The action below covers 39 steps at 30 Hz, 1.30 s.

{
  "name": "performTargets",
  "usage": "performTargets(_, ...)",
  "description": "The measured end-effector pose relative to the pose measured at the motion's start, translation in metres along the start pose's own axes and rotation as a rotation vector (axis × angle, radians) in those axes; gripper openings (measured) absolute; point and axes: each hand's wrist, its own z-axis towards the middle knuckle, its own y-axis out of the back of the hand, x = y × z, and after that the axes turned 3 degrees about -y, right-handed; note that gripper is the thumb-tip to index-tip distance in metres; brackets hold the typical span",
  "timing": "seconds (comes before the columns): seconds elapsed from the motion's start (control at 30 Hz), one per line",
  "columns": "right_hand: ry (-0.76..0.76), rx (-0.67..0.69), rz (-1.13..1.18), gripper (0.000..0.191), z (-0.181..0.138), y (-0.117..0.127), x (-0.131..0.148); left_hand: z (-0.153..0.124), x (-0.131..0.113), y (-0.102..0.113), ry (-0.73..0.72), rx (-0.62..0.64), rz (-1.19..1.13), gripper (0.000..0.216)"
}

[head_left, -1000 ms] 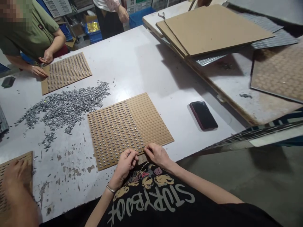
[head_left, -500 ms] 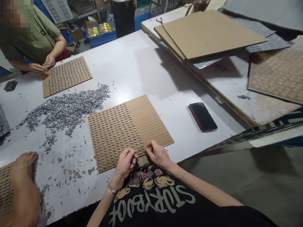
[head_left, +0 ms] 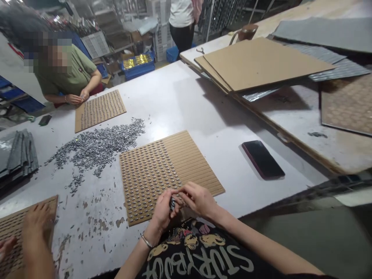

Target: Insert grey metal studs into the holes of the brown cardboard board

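Observation:
A ribbed brown board (head_left: pixel 186 162) lies on the white table (head_left: pixel 180 97) in front of me, its left part filled with rows of small silver pieces. My left hand (head_left: pixel 162 211) is cupped at the board's near edge and holds a small clump of silver pieces (head_left: pixel 172 203). My right hand (head_left: pixel 197 199) has its fingertips pinched at that clump, touching the left hand. A loose heap of silver pieces (head_left: pixel 99 145) is spread on the table to the left of the board.
A dark phone (head_left: pixel 263 159) lies right of the board. Stacked brown boards (head_left: pixel 255 64) and grey sheets sit at the back right. A seated person works on another board (head_left: pixel 99 109) at the far left. Another person's hand (head_left: pixel 36 221) rests on a board at the near left.
The view tilted up and the room behind came into sight. My hands left the board's near edge and came together, the right fingertips now picking at the pieces held in the left hand.

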Motion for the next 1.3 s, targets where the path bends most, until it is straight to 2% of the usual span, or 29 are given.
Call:
performTargets(0.07, 0.142, 0.044, -0.059, 0.018, 0.008, 0.000, 0.008, 0.008, 0.000, -0.006, 0.010, -0.058, 0.002, 0.055)
performTargets(0.13, 0.182, 0.065, -0.120, 0.018, 0.019, -0.001, 0.012, 0.017, -0.004, -0.010, -0.002, -0.081, -0.006, 0.058)
performTargets(0.3, 0.160, 0.072, -0.105, 0.015, 0.056, 0.004, 0.011, 0.047, -0.029, -0.015, -0.123, -0.009, -0.007, 0.062)
performTargets(0.57, 0.078, -0.054, 0.078, 0.014, 0.119, 0.017, -0.004, 0.097, -0.069, -0.011, -0.185, 0.026, 0.006, 0.050)
performTargets(0.7, 0.108, -0.064, 0.052, 0.012, 0.135, 0.017, -0.016, 0.112, -0.076, -0.009, -0.148, -0.020, 0.048, 0.050)
performTargets(0.8, 0.095, -0.006, 0.083, 0.010, 0.146, 0.019, -0.025, 0.122, -0.083, -0.009, -0.104, -0.037, 0.059, 0.047)
performTargets(0.87, 0.102, 0.002, 0.125, 0.017, 0.157, 0.022, -0.034, 0.129, -0.089, -0.008, -0.076, -0.011, -0.054, 0.039)
performTargets(0.93, 0.102, -0.049, 0.128, 0.022, 0.174, 0.025, -0.044, 0.137, -0.097, -0.007, -0.054, -0.006, -0.210, 0.025)
performTargets(1.0, 0.033, -0.127, 0.109, 0.021, 0.192, 0.027, -0.054, 0.145, -0.103, -0.004, -0.053, -0.030, -0.312, 0.014)
performTargets(1.07, -0.090, -0.165, 0.113, 0.019, 0.210, 0.026, -0.061, 0.151, -0.106, -0.002, -0.064, -0.039, -0.325, 0.013)
performTargets(1.17, -0.225, -0.161, 0.135, 0.015, 0.231, 0.019, -0.067, 0.158, -0.108, 0.002, -0.091, -0.035, -0.319, 0.017)
performTargets(1.3, -0.288, -0.163, 0.123, 0.018, 0.244, 0.007, -0.068, 0.164, -0.109, 0.006, -0.140, -0.052, -0.314, 0.023)
